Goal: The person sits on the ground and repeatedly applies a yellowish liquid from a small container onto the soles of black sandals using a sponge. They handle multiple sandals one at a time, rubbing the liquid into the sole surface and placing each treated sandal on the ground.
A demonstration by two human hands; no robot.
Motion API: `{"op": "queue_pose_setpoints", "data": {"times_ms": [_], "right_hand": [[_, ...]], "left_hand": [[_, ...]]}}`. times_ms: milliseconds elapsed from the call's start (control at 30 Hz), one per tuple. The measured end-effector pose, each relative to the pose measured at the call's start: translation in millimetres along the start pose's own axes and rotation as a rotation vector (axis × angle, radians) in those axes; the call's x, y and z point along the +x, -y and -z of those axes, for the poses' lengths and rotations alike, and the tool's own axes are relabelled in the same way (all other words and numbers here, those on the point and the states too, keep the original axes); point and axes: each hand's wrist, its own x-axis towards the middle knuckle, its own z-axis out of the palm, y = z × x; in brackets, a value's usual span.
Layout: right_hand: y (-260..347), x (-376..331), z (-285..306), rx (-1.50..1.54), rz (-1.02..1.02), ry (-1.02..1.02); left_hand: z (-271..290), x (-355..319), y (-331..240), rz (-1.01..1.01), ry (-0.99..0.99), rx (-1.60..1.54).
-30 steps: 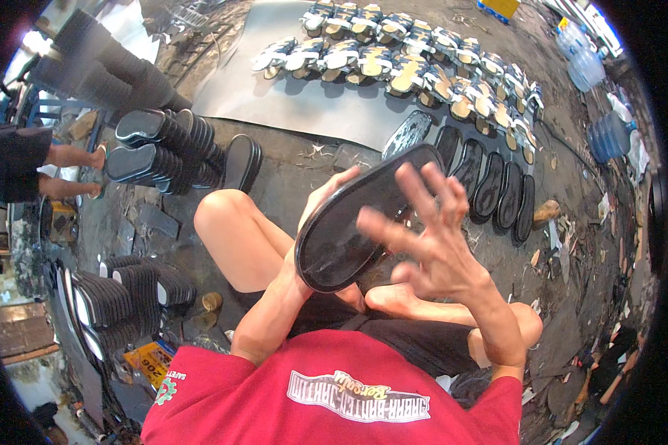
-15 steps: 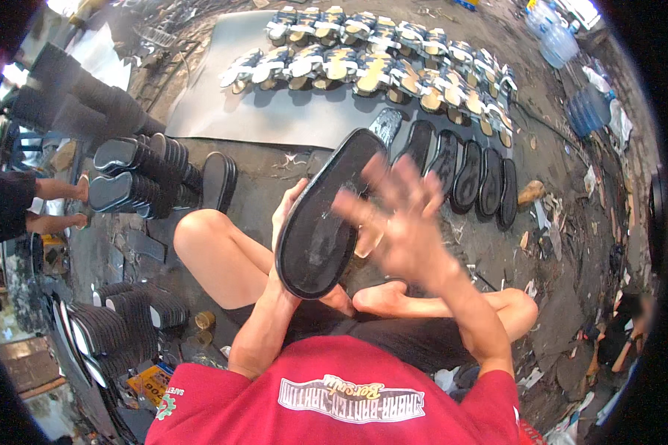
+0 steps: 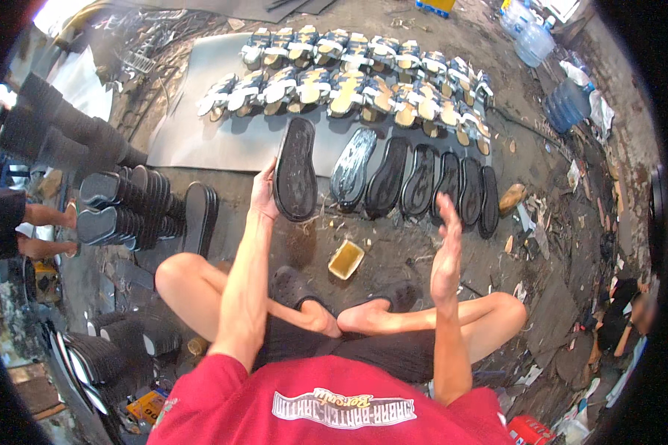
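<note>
My left hand (image 3: 263, 191) grips a black shoe sole (image 3: 295, 174) by its left edge, holding it upright over the ground with its inner face toward me. To its right lies a sole with a wet, whitish shiny coat (image 3: 352, 169), first in a row of several black soles (image 3: 421, 179). My right hand (image 3: 446, 256) is raised edge-on near that row, fingers stretched and holding nothing. Between the hands, on the ground, sits a small tub of yellowish liquid (image 3: 346, 259).
Behind the soles, several strapped sandal uppers (image 3: 345, 93) stand in two rows on a grey sheet (image 3: 193, 144). Stacked black soles (image 3: 126, 200) are at left, near another person's legs (image 3: 48, 230). Blue water jugs (image 3: 568, 106) and scraps lie at right.
The sole in my left hand has moved away from my body and turned more upright. My right hand has come off it and moved right and down. The tub is now in full view.
</note>
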Motion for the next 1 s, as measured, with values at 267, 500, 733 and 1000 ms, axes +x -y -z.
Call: {"op": "queue_pose_setpoints", "data": {"times_ms": [267, 500, 733, 1000], "right_hand": [[-48, -77, 21, 0.006, -0.435, -0.078], [-79, -68, -2, -0.031, -0.612, -0.072], [-127, -70, -55, -0.607, -0.238, 0.249], [-134, -93, -76, -0.778, -0.1, 0.428]], "left_hand": [[40, 129, 14, 0.0, -0.256, 0.583], [41, 146, -6, -0.268, -0.386, 1.368], [-9, 24, -151, 0.067, 0.131, 2.312], [81, -173, -142, -0.01, -0.794, 2.353]]}}
